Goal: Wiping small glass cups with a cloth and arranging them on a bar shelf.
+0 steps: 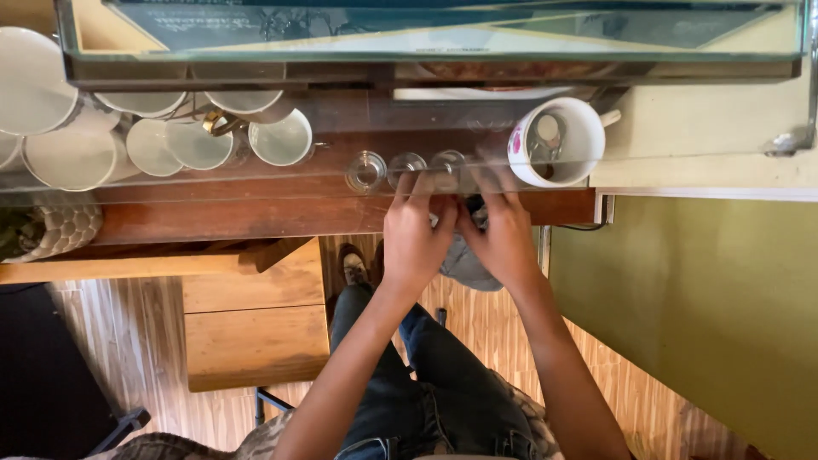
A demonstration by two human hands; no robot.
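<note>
Both hands meet at the front edge of a dark wooden shelf [256, 217]. My left hand [413, 238] has its fingers curled, the tips reaching up to a row of three small clear glasses [407, 167]. My right hand [504, 234] is pressed against it, its fingers close to a white flowered mug [558, 140] that holds spoons. A grey cloth [467, 262] hangs from under my right palm. Something small and pale sits between the two hands, mostly hidden, and I cannot tell what it is.
White cups and saucers [196, 140] crowd the shelf's left part, with a patterned bowl [60, 230] at the far left. A glass panel [426, 34] runs across the top. An olive-green wall [699, 307] is on the right, and a wooden cabinet [256, 332] and plank floor lie below.
</note>
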